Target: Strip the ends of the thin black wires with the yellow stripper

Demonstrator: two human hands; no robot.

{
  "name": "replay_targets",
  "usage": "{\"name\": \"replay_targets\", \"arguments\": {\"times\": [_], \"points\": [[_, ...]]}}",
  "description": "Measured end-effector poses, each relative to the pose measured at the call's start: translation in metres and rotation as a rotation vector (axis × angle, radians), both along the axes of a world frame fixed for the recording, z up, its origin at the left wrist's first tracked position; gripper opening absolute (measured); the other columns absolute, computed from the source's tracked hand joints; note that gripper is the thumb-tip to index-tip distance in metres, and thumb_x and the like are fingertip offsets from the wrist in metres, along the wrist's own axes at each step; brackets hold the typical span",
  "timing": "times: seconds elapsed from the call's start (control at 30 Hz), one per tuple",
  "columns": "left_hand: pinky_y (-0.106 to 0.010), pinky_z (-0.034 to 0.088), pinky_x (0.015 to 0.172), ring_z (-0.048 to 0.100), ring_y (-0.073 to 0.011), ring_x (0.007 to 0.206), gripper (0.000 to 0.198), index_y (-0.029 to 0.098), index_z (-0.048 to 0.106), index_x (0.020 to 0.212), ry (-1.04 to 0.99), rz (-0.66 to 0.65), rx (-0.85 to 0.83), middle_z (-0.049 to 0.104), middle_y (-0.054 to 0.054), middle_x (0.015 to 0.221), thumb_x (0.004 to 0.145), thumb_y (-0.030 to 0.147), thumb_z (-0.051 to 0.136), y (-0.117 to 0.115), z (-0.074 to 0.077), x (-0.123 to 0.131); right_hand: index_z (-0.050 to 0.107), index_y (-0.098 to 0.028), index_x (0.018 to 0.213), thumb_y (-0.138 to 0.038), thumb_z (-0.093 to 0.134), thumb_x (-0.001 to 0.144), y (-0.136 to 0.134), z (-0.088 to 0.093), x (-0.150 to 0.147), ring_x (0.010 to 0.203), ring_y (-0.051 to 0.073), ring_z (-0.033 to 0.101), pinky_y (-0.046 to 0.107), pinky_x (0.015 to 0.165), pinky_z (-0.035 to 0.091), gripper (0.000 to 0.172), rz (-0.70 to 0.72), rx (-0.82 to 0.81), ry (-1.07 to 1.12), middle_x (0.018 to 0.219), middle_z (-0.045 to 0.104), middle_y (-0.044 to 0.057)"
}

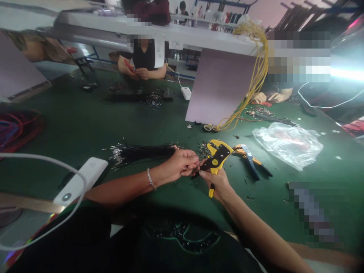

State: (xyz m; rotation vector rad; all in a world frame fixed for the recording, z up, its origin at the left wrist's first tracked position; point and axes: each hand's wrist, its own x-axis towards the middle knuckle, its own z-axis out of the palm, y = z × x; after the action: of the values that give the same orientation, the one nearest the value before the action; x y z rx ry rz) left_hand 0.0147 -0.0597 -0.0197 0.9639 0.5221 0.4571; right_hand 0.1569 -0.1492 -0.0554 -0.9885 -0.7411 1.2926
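Note:
My right hand [217, 185] grips the handle of a yellow and black self-adjusting wire stripper [216, 156], whose jaws point up and to the left. My left hand [182, 163] is pinched shut right against those jaws and seems to hold a thin black wire, mostly hidden by my fingers. A bundle of black wires [145, 152] with bare metal ends lies on the green mat [85, 131] to the left of my hands. Loose metal bits are scattered beside the stripper.
Orange and blue pliers [250, 160] and a clear plastic bag [287, 146] lie to the right. Yellow wires [257, 76] hang by a standing panel [218, 87]. Co-workers' hands [142, 72] [270, 98] work across the bench. A red wire coil [17, 129] lies far left.

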Motion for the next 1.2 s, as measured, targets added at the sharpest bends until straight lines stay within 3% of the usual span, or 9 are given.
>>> {"name": "replay_targets", "arguments": {"times": [0.23,0.53,0.73,0.93,1.2], "points": [[-0.017,0.018,0.036,0.025,-0.0017,0.039,0.024,0.013,0.051,0.064,-0.056,-0.089,-0.050,0.042,0.005,0.052,0.082,0.025,0.063,-0.003,0.002,-0.001,0.064,-0.019,0.079,-0.027,0.083,0.062,-0.002,0.004,-0.001,0.067,0.019,0.061,0.036,0.070,0.052,0.027,-0.008,0.034,-0.096,0.074,0.062,0.001],[-0.016,0.021,0.037,0.024,-0.0007,0.036,0.020,0.012,0.052,0.064,-0.064,-0.112,-0.217,0.042,0.005,0.050,0.081,0.018,0.060,0.002,-0.003,0.001,0.063,-0.020,0.076,-0.030,0.082,0.063,-0.004,0.008,-0.002,0.064,0.021,0.060,0.039,0.068,0.052,0.025,-0.005,0.053,-0.126,0.070,0.060,0.001],[-0.015,0.024,0.038,0.030,-0.0007,0.039,0.018,0.011,0.053,0.064,-0.104,-0.045,-0.265,0.056,-0.003,0.061,0.080,0.016,0.060,0.013,-0.010,-0.001,0.062,-0.020,0.077,-0.025,0.079,0.065,-0.002,0.008,0.002,0.064,0.021,0.058,0.044,0.071,0.052,0.021,0.025,0.091,-0.071,0.069,0.059,0.001],[-0.015,0.025,0.038,0.028,0.0007,0.038,0.015,0.009,0.056,0.063,-0.168,-0.087,-0.299,0.060,-0.007,0.065,0.078,0.011,0.058,0.016,-0.006,-0.003,0.063,-0.020,0.078,-0.020,0.077,0.066,0.001,0.008,0.007,0.064,0.020,0.058,0.044,0.072,0.051,0.018,0.022,0.113,-0.017,0.069,0.059,0.001],[-0.014,0.026,0.037,0.029,-0.0009,0.040,0.019,0.008,0.057,0.064,-0.223,0.133,-0.212,0.057,-0.006,0.063,0.082,0.007,0.053,0.038,0.012,-0.014,0.063,-0.019,0.080,-0.021,0.081,0.064,-0.004,-0.007,0.008,0.066,0.020,0.061,0.042,0.073,0.051,0.024,0.147,0.037,0.016,0.071,0.061,0.000]]}}
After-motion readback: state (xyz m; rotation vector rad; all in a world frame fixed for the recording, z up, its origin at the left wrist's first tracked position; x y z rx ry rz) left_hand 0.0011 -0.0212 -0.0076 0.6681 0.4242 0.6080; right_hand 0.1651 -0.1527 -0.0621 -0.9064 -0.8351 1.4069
